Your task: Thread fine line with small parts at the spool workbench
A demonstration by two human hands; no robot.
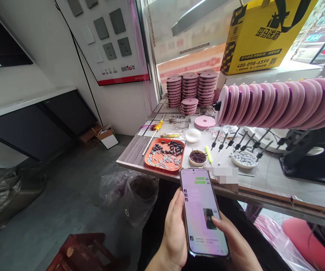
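Note:
A smartphone (196,233) is held upright above my lap, its lit screen showing a chat with green and white bubbles and a dark video thumbnail. My left hand (175,229) wraps round its left edge, fingers closed. From the right side my right hand (234,237) grips it, and the thumb lies over the screen at the thumbnail. The fingers behind the phone are hidden. Just beyond it, on the table, are an orange tray (148,160) of small black and silver parts and a round dish (198,163) of dark thin pieces.
A rack of pink spools (278,101) spans the table's right side. Stacked spools (190,86) stand at the back, near a yellow bag (255,37). A yellow-green tool (209,153) and a dish of pale beads (244,159) lie nearby. A plastic-lined bin (141,207) stands below.

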